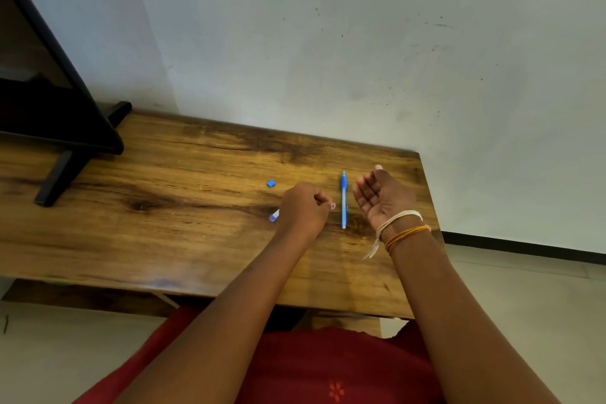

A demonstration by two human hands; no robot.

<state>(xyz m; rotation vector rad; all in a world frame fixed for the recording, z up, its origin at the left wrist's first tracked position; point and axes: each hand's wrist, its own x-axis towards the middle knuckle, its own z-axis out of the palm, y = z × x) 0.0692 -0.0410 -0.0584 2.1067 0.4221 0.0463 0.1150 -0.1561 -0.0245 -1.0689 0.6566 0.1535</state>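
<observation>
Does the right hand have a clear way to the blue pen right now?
Probably yes. The right hand is open and empty, just beside the blue pen, with bare table between them. The left hand, gripping a small part, sits on the pen's other side.

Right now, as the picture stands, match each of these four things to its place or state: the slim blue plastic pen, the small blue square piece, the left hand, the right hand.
Things:
1. slim blue plastic pen
2. small blue square piece
3. left hand
4. right hand

Places and states:
A. open, fingers relaxed, holding nothing
B. lying on the wooden table between the two hands
C. curled round a small clear-blue piece
D. lying alone on the table, beyond the left hand

Pairs: 1-B, 2-D, 3-C, 4-A.
</observation>
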